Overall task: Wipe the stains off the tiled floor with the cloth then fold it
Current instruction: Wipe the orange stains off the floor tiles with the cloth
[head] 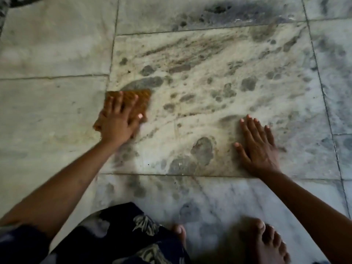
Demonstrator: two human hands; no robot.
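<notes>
Left hand (117, 121) on cloth (142, 100); right hand (259, 147) on floor (209, 88) right of it.

1 view only, worn on the person's head. It looks forward and steeply down onto the tiled floor (57, 44), close above it. The left forearm (62, 183) and right forearm (308, 204) enter from the lower corners. A bare foot (266, 242) and patterned clothing (133, 235) sit along the bottom edge. The wide angle bows the grout lines (115, 35).

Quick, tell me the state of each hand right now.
Left hand: open, fingers straight, pressing the orange cloth onto the tiled floor.
Right hand: open, flat on the floor, holding nothing.
</notes>
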